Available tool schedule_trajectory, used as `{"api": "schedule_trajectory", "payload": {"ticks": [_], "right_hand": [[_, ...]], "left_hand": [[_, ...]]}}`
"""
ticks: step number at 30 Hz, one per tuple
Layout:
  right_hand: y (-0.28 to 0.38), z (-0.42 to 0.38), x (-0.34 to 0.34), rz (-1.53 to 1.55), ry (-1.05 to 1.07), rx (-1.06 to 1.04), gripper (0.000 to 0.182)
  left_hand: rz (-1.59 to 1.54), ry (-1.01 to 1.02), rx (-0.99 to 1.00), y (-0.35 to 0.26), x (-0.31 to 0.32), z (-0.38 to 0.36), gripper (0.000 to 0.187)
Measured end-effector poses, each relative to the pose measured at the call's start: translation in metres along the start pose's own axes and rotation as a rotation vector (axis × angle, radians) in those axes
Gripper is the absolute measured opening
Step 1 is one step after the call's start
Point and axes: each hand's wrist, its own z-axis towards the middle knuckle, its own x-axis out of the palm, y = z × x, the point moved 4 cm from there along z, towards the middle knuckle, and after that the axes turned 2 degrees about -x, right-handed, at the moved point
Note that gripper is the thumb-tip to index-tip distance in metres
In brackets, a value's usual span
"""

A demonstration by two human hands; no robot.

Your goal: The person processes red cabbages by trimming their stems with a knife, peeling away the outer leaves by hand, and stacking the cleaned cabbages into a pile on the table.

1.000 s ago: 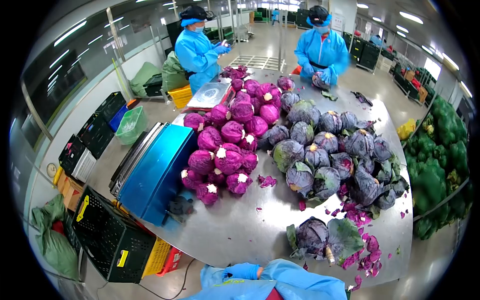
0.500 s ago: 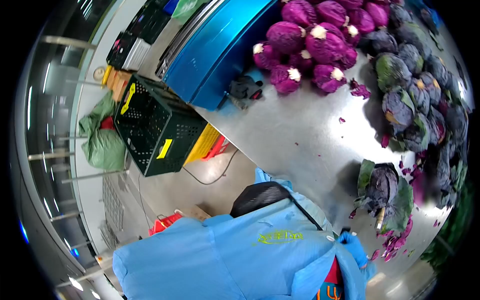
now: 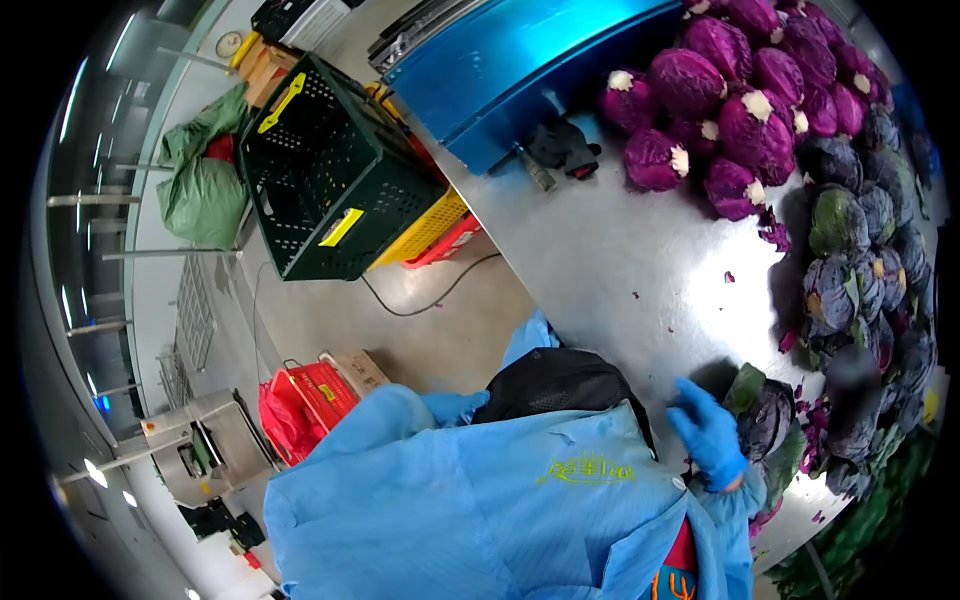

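My right hand point(image 3: 708, 440), in a blue glove, is over the near part of the metal table with its fingers spread and nothing in them. Just beside it lies a red cabbage point(image 3: 768, 415) with dull outer leaves opened out, partly hidden by the hand and sleeve. My left hand point(image 3: 457, 406), also gloved in blue, shows at the end of the other sleeve, right by a black mesh item point(image 3: 560, 385) at the front of my blue jacket. I cannot tell how its fingers are set.
Trimmed purple cabbages point(image 3: 755, 130) with white stem ends are heaped at the far side of the table point(image 3: 620, 250). Untrimmed cabbages point(image 3: 865, 270) line its right. Black gloves point(image 3: 565, 148) lie by a blue metal box point(image 3: 520, 80). A dark green crate point(image 3: 335, 180) stands left.
The view has shifted. My right hand has risen from low beside the loose cabbage and its fingers have spread. My left hand has come into view beside the black mesh item.
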Motion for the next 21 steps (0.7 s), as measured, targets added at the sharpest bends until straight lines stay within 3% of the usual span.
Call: {"api": "schedule_trajectory", "payload": {"ticks": [2, 3, 6, 7, 10, 15, 17, 20, 21], "right_hand": [[0.046, 0.025, 0.027, 0.038, 0.344, 0.001, 0.077], [0.048, 0.039, 0.042, 0.017, 0.467, 0.016, 0.083], [0.032, 0.068, 0.082, 0.331, 0.539, -0.205, 0.089], [0.038, 0.061, 0.085, 0.489, 0.559, -0.146, 0.097], [0.042, 0.038, 0.077, 0.764, 0.444, -0.058, 0.098], [0.038, 0.019, 0.07, 0.787, 0.31, -0.19, 0.094], [0.038, 0.017, 0.07, 0.737, 0.29, -0.177, 0.094], [0.039, 0.018, 0.077, 0.68, 0.269, -0.175, 0.09], [0.041, 0.017, 0.079, 0.68, 0.262, -0.169, 0.089]], "left_hand": [[-0.216, 0.089, -0.021, 0.004, 0.028, -0.022, 0.043], [-0.323, 0.156, 0.139, -0.015, 0.056, -0.056, 0.039], [-0.306, 0.114, 0.583, -0.026, 0.044, -0.045, 0.036], [-0.39, 0.157, 0.614, -0.043, 0.06, -0.073, 0.035], [-0.388, 0.038, 0.612, -0.055, 0.063, -0.088, 0.035], [-0.064, 0.163, 0.851, -0.077, 0.063, -0.112, 0.032], [-0.03, 0.216, 0.841, -0.075, 0.055, -0.102, 0.03], [-0.061, 0.12, 0.66, -0.054, 0.035, -0.076, 0.031], [-0.191, 0.18, 0.661, -0.049, 0.036, -0.074, 0.033]]}}
